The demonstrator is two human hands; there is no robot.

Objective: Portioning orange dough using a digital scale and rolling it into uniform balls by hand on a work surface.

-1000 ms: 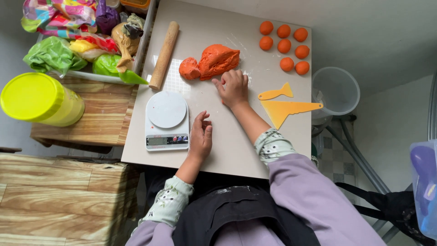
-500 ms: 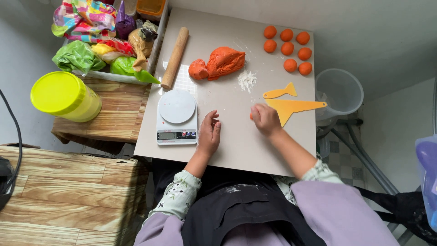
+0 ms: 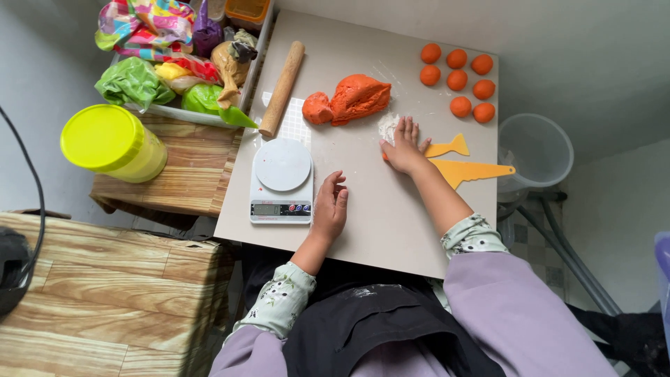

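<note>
Orange dough (image 3: 352, 99) lay as one long lump near the far middle of the pale board (image 3: 363, 223), its long axis running from lower left to upper right and its blunter tip aimed at the seven orange balls (image 3: 457, 79) beyond it. Nearer than the dough, the right hand (image 3: 403, 148) pressed flat and spread on a small flour patch (image 3: 387, 126), gripping nothing. The left hand (image 3: 331, 207) rested loosely curled and empty beside the white scale (image 3: 282, 181).

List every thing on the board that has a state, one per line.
Left hand: empty, resting beside the scale.
Right hand: flat on the flour.
Orange dough: one unshaped lump.
Dough balls: seven, rolled.
Scale: platform bare.
Rolling pin: lying unused.
</note>
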